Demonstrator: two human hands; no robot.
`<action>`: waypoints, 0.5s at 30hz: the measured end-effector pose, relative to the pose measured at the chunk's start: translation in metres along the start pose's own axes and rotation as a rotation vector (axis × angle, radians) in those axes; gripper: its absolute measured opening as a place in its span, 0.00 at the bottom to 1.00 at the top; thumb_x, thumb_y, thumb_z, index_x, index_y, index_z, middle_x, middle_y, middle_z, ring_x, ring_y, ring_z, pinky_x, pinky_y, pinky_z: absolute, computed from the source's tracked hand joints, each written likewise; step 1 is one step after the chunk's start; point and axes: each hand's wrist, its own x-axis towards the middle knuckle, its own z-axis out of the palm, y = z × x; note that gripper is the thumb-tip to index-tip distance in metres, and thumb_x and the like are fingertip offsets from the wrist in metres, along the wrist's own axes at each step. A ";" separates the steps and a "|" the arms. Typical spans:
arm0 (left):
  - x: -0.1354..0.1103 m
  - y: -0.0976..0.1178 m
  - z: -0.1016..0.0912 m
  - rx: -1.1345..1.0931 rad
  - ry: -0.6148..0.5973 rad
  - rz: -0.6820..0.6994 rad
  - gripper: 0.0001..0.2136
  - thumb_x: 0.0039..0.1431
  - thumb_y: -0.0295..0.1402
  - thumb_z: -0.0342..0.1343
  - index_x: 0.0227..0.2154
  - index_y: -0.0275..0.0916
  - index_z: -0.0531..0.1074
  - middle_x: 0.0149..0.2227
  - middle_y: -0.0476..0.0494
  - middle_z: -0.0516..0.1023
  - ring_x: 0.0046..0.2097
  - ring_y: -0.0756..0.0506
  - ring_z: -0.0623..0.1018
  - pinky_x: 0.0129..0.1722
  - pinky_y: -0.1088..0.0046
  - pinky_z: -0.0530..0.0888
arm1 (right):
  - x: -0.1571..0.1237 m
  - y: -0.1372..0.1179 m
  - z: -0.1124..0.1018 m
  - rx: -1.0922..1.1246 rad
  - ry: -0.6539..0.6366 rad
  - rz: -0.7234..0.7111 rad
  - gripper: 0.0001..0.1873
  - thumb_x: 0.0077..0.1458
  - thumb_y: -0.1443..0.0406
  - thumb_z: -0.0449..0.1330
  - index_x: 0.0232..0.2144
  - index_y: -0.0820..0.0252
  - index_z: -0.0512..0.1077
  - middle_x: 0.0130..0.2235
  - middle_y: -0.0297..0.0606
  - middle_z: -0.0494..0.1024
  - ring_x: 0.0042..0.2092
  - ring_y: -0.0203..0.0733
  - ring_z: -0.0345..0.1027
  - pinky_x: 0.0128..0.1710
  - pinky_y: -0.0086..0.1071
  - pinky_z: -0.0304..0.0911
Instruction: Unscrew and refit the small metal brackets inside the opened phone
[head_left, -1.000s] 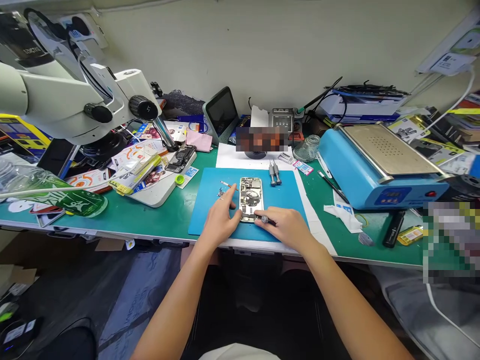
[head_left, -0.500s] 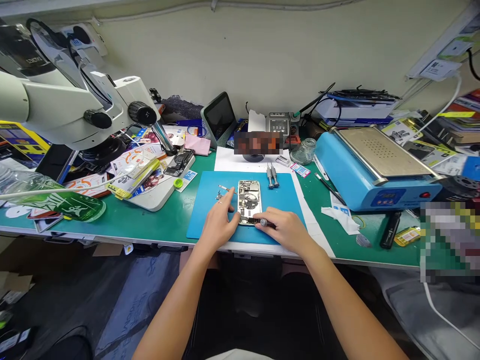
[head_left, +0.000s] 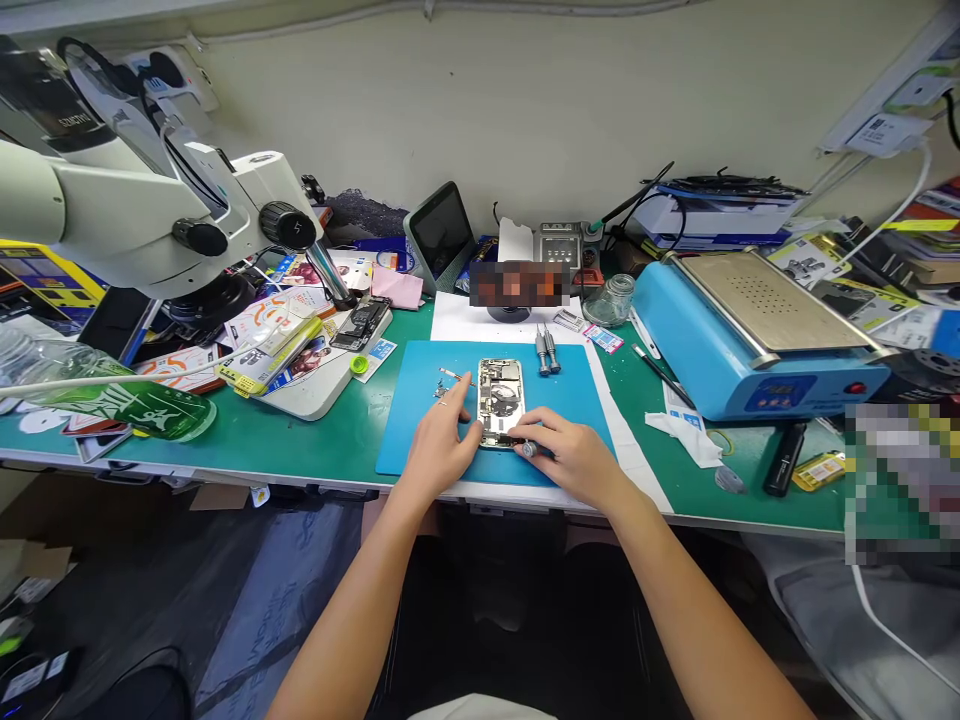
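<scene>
An opened phone [head_left: 500, 400] lies face up on the blue mat [head_left: 420, 375], its inner parts bare. My left hand [head_left: 442, 440] rests at its left side, fingers stretched out and the thumb at the phone's lower left edge. In my right hand [head_left: 566, 452] is a short grey screwdriver [head_left: 529, 449], held slanted over the phone's bottom right corner. Its tip is too small to make out. Tiny loose parts [head_left: 441, 388] lie beyond the left fingers. Two more screwdrivers [head_left: 547, 350] lie side by side at the mat's upper right.
At the left are a microscope [head_left: 180, 215], a green bottle [head_left: 150, 408] and a white board [head_left: 322, 385] carrying another phone. A blue heating machine [head_left: 787, 350] stands at the right, near a glass jar [head_left: 616, 300]. The green table's front edge runs close to my forearms.
The camera view has shifted slightly. My right hand and the screwdriver have barely moved at the phone's lower corner; my left hand keeps its place.
</scene>
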 end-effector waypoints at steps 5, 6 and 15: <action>0.000 0.000 0.000 -0.019 -0.006 -0.005 0.32 0.67 0.30 0.53 0.73 0.41 0.56 0.44 0.44 0.78 0.43 0.43 0.77 0.48 0.65 0.73 | 0.000 0.000 -0.002 0.029 -0.030 0.016 0.17 0.67 0.70 0.56 0.52 0.52 0.80 0.48 0.41 0.84 0.42 0.43 0.82 0.40 0.34 0.77; 0.000 0.000 0.000 -0.018 -0.003 -0.004 0.32 0.67 0.29 0.53 0.73 0.42 0.56 0.44 0.44 0.78 0.43 0.43 0.77 0.48 0.65 0.73 | 0.000 0.000 -0.003 0.037 -0.029 0.022 0.18 0.66 0.70 0.56 0.52 0.52 0.80 0.48 0.40 0.84 0.43 0.43 0.83 0.40 0.34 0.77; 0.000 -0.001 0.000 -0.011 -0.002 0.001 0.32 0.67 0.31 0.53 0.73 0.41 0.57 0.41 0.45 0.77 0.43 0.42 0.76 0.49 0.64 0.73 | 0.000 -0.001 -0.005 0.158 0.117 0.044 0.16 0.66 0.70 0.54 0.48 0.53 0.80 0.45 0.41 0.83 0.43 0.44 0.81 0.42 0.35 0.77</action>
